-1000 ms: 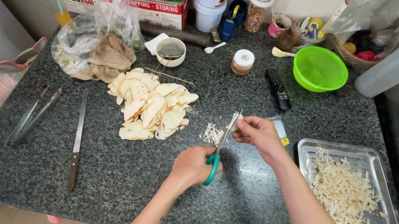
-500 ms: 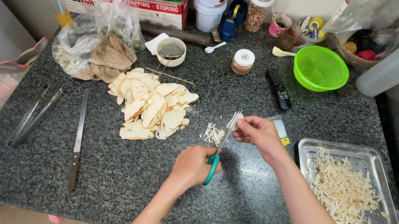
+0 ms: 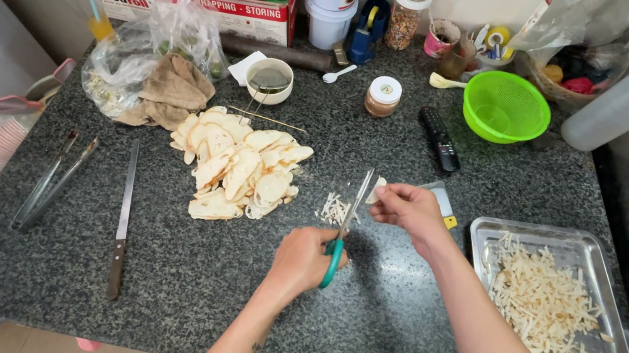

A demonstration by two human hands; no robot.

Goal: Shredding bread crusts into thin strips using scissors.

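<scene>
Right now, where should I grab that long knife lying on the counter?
Take the knife by its dark handle, the end nearest you, coming from above. It lies flat, blade pointing away, with bare counter to its right and the tongs to its left.

Left hand [image 3: 303, 258] gripping, right hand [image 3: 408, 210] pinching.

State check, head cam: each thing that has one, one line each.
scissors: in left hand, blades nearly closed
pale slice: pinched in right hand
metal tray: part filled with strips
green colander: empty
knife: lying flat, untouched
tongs: lying flat
small jar: lidded
</scene>
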